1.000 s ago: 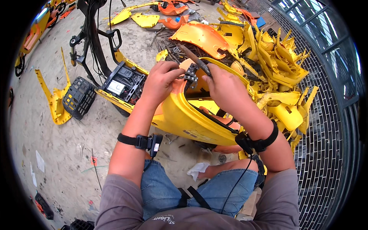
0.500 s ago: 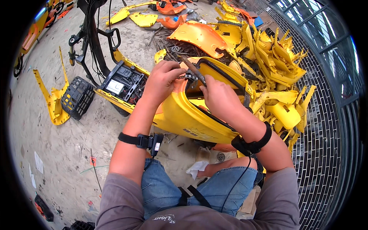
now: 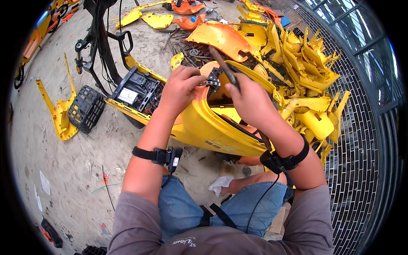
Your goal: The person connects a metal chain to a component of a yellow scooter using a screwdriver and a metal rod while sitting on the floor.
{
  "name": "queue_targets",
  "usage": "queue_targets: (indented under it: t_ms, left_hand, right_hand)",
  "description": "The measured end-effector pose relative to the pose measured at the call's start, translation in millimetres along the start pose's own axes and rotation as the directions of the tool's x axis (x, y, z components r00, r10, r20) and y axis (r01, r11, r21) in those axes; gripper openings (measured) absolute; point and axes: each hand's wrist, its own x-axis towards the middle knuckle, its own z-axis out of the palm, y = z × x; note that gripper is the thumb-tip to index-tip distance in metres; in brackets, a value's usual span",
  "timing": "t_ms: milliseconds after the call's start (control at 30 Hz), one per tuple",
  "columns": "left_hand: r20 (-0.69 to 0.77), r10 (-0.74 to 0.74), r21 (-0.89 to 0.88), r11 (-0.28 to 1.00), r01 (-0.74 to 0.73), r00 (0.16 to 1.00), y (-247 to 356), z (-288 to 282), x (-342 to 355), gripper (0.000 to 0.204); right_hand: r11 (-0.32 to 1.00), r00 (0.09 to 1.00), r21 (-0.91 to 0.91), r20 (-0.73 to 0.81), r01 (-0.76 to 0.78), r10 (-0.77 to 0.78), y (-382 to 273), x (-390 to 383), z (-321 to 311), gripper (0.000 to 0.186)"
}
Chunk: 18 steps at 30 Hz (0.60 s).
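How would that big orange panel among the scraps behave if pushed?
The orange panel is probably light for its size, looking like a thin shell. Its broad curve should keep it fairly stiff. Lying among uneven scraps, it may rock or slide.

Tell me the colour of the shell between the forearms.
The shell is mainly yellow, best seen in the head view.

Head-worn fisheye, looking steeply down
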Motion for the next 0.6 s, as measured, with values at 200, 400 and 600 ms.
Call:
queue_targets:
  t_ms: [200, 400, 600]
  left_hand:
    - [-0.003, 0.006, -0.032, 0.999, -0.006, 1.0, 5.9, 2.1, 0.0, 0.03]
    - [0.006, 0.016, -0.016, 1.0, -0.016, 1.0, -0.5, -4.8, -1.8, 0.032]
    - [0.01, 0.019, -0.038, 0.999, -0.019, 1.0, 5.3, -2.4, -3.7, 0.032]
  right_hand:
    - [0.997, 0.998, -0.065, 0.043, -0.05, 0.053, 18.1, -4.2, 27.3, 0.025]
    - [0.976, 0.984, 0.205, -0.148, -0.071, 0.103, -6.1, -3.2, 10.0, 0.029]
    - [0.992, 0.991, -0.004, 0.036, -0.13, 0.13, 15.5, -7.4, 27.5, 0.029]
